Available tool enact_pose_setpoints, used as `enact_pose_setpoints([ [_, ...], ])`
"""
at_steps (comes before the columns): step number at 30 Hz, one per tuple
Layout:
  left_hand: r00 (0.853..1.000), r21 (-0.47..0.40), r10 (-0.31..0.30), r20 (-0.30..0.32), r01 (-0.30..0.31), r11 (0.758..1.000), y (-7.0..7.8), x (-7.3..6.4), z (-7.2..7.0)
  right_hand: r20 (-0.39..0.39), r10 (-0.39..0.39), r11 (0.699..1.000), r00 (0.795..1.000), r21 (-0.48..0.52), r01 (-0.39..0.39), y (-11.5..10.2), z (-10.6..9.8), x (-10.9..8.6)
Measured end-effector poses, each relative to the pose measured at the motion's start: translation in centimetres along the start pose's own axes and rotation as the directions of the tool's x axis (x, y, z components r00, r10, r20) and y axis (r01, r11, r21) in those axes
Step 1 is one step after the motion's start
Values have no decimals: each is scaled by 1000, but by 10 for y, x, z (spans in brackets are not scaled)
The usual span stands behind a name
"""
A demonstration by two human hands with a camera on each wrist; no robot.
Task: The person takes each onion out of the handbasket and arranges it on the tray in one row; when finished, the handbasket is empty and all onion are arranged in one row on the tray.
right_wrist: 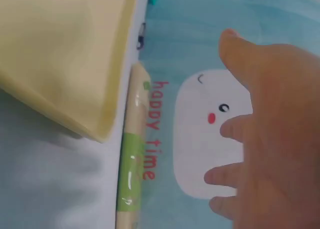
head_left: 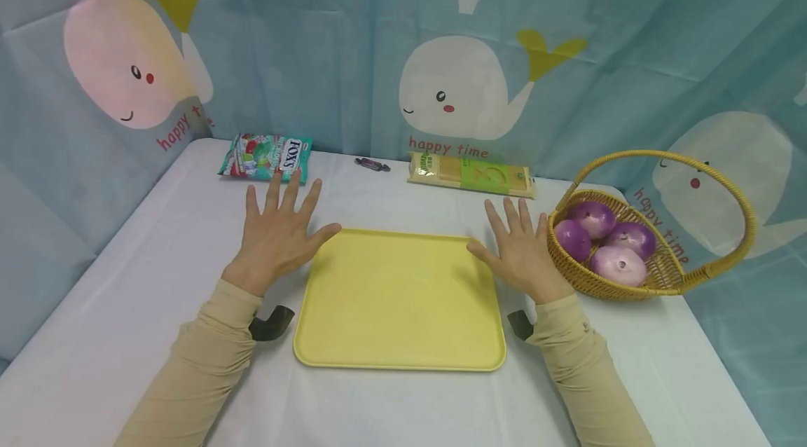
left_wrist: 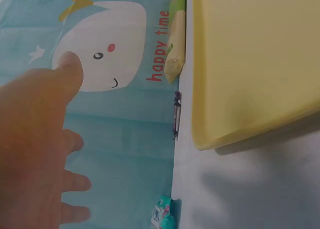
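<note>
My left hand (head_left: 274,237) is spread with straight fingers over the table, its thumb overlapping the far left corner of a yellow tray (head_left: 403,300) in the head view. Nothing is in it. On the tray's other side my right hand (head_left: 522,254) is spread the same way, also holding nothing, thumb near the far right corner. The tray lies flat and bare. Just beyond the left fingertips is a teal FOX'S candy bag (head_left: 265,156). To the right of the right hand stands a wicker basket (head_left: 592,286) holding several purple and white onions (head_left: 621,265).
At the table's back edge lie a small wrapped candy (head_left: 373,164) and a long pack of noodles (head_left: 473,175) with a green band. Behind them hangs a blue curtain (head_left: 302,62) with whale prints. The basket's tall handle (head_left: 744,216) arches up at the right.
</note>
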State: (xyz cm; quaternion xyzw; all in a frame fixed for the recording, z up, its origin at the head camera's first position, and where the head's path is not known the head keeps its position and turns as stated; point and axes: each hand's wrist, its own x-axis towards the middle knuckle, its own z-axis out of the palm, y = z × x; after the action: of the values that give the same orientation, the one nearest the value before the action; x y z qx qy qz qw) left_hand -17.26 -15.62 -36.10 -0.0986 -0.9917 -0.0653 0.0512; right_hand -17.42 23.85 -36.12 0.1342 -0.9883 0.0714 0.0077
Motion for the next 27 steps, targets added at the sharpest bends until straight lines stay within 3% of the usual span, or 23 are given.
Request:
enact_pose_setpoints([
  [4,997,-25,4,71,-3,1000,-1,0,-2,-175,29,999,984,36,-23,14,-15,-2],
  [6,991,-85,7,135,4,996,-1,0,-2,-266,103,993,958,88,-83,27,-25,-7],
  [8,982,-172,16,190,17,985,-2,2,-1,-301,203,976,932,140,-167,43,-36,-14],
  [11,967,-296,22,255,56,954,-4,4,3,-243,346,935,906,172,-310,67,-45,-23],
  [15,949,-385,28,315,100,917,-9,7,10,-100,422,903,901,133,-408,92,-46,-26],
  [19,934,-438,55,352,113,892,-13,8,15,-7,418,906,908,70,-417,104,-39,-23],
  [27,936,-462,83,343,91,882,-16,8,17,80,423,903,902,39,-427,107,-37,-23],
])
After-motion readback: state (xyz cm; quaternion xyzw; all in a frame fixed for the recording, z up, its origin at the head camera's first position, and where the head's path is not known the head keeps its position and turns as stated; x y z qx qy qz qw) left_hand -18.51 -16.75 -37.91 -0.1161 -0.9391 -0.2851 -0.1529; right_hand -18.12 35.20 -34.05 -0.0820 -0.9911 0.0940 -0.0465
